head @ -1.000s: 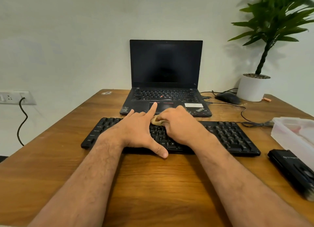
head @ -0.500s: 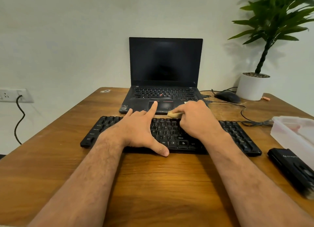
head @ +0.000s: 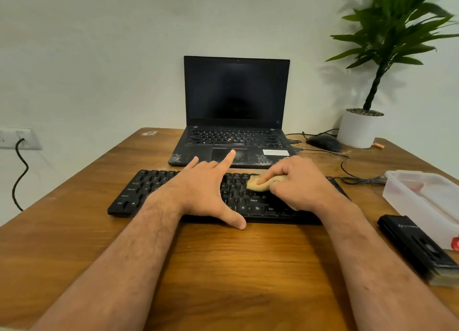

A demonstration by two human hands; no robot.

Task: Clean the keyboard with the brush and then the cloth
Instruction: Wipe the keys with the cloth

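A black keyboard [head: 139, 189] lies across the wooden desk [head: 223, 268] in front of me. My left hand [head: 203, 191] rests flat on its left half, fingers spread, thumb on the desk at the front edge. My right hand [head: 298, 181] presses a small tan cloth [head: 255, 184] onto the keys right of centre, fingers curled over it. A black brush [head: 419, 248] lies on the desk at the right, bristles toward me.
An open black laptop [head: 236, 112] stands just behind the keyboard. A clear plastic box [head: 422, 194] sits at the right edge, beside the brush. A black mouse [head: 325, 142], its cable and a white potted plant [head: 357, 129] are at the back right.
My right hand has slid the cloth rightward along the keyboard's upper rows, then slightly toward me. My left hand has stayed in place on the left half.
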